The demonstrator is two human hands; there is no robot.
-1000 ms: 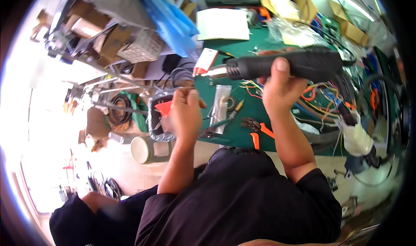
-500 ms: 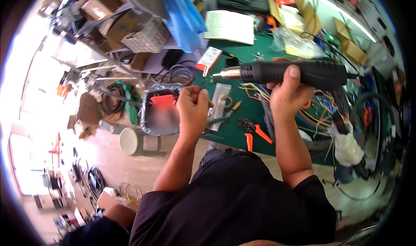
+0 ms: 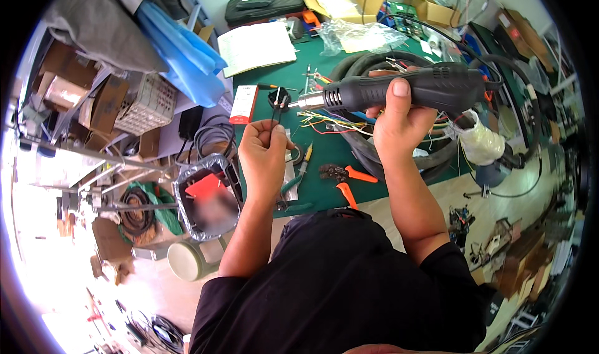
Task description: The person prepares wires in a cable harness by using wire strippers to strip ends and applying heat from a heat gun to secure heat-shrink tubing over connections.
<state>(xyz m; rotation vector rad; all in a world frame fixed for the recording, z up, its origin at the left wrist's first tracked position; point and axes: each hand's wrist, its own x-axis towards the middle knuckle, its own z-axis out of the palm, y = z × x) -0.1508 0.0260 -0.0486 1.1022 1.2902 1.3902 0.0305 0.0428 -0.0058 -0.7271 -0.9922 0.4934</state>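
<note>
Cluttered workshop with a green-topped bench (image 3: 315, 199); at its left stand shelving with a white basket (image 3: 148, 104), a hanging blue sheet (image 3: 178, 58), a bag-lined bin (image 3: 177, 189) and a round stool (image 3: 185, 260). The right hand (image 3: 402, 126) is wrapped around the black body of a hot-air gun (image 3: 359, 95), held above the bench with its metal nozzle directed left. The left hand (image 3: 262, 154), well apart from the right, pinches thin dark leads (image 3: 274, 112) between thumb and fingers; their upper ends lie just beside the nozzle tip, contact being impossible to tell. Beneath the gun, a thick black cable coil (image 3: 362, 145) is partly hidden, its coloured wire ends fanning out below the nozzle. Orange-handled pliers (image 3: 344, 178) and a yellow-tipped tool (image 3: 306, 160) lie between the forearms. A red-and-white box (image 3: 243, 104) lies near the left hand; beyond are an open notebook (image 3: 257, 47), clear plastic wrapping (image 3: 362, 37) and an opened carton (image 3: 365, 3).
</note>
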